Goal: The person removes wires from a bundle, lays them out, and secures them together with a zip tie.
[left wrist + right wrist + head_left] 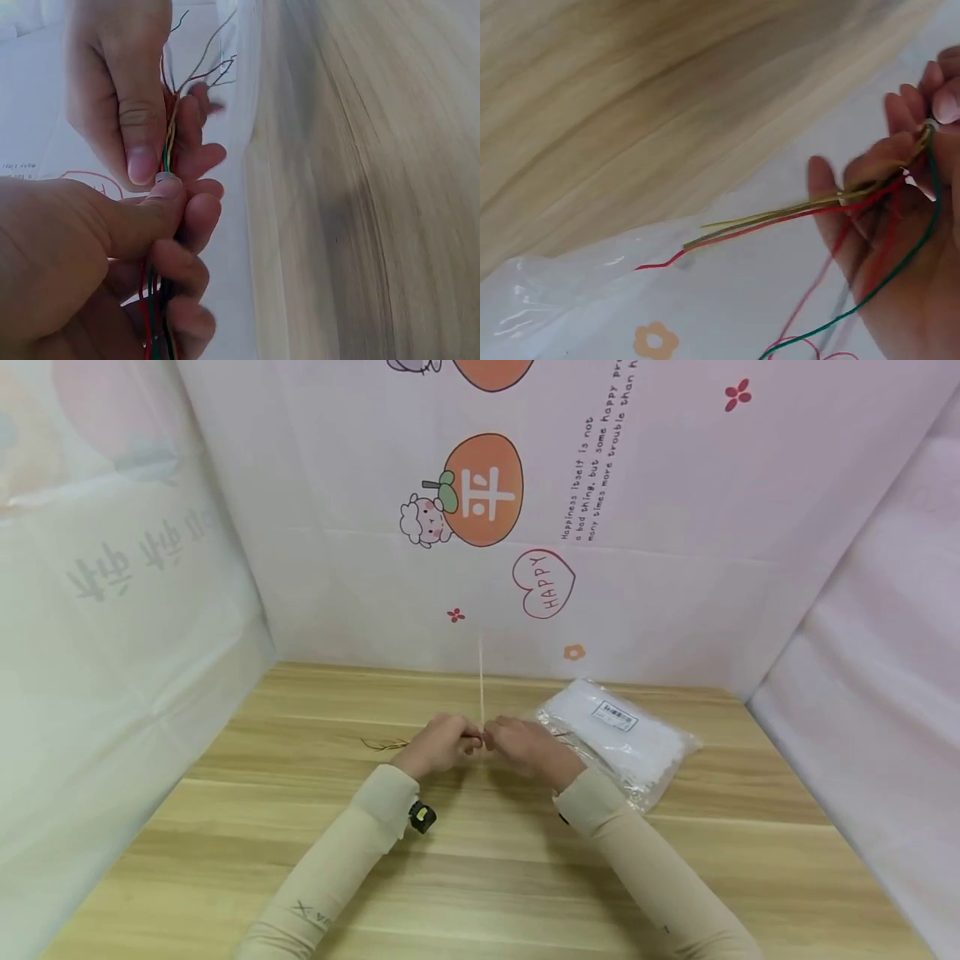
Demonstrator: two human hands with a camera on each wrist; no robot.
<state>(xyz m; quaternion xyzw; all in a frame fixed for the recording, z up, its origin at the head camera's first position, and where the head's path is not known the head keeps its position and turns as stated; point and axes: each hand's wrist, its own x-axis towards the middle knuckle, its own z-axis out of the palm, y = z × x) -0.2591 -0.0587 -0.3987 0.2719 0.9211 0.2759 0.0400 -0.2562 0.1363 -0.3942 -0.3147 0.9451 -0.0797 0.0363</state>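
A bundle of thin coloured wires runs through both hands, which meet over the middle of the table. My left hand pinches it between thumb and fingers, right at a small white cable tie looped around the wires. The tie's long pale tail points up between the hands. My right hand holds the bundle just beyond the tie, thumb close beside it. In the right wrist view, loose red wires and a green wire fan out past the right hand's fingers.
A clear plastic bag of white cable ties with a barcode label lies under and beside the right forearm. Wire ends stick out left of the left hand. A printed white cloth hangs behind the wooden table.
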